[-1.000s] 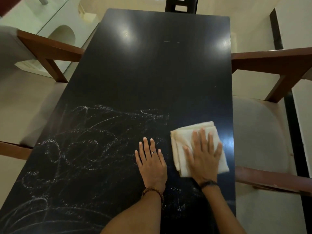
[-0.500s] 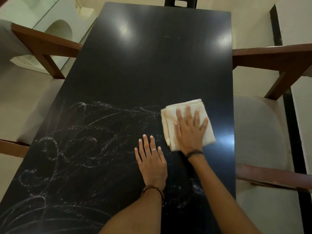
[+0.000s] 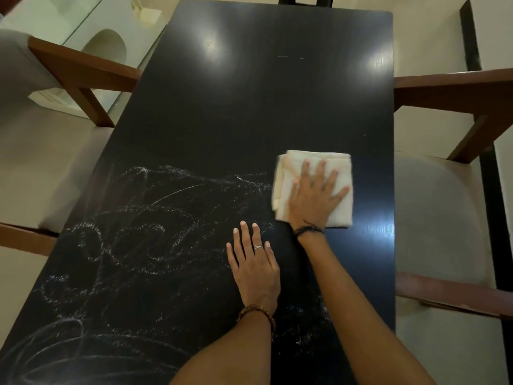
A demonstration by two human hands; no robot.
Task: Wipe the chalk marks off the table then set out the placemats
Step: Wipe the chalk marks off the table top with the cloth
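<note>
While the right hand (image 3: 315,195) presses the cloth (image 3: 340,209) with flat fingers, chalk marks (image 3: 144,218) lie leftward, beyond the flat, empty left hand (image 3: 255,268)

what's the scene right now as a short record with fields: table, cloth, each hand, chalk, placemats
table: long dark table, far half glossy and bare of chalk
cloth: folded cream cloth, flat on the table toward its right edge
right hand: right hand pressed flat on the cloth, fingers spread
left hand: left hand resting flat on the table, fingers straight, holding nothing
chalk: chalk marks cover the near left part, more near the right forearm
placemats: none in view
chairs: wooden chairs on both sides
</note>
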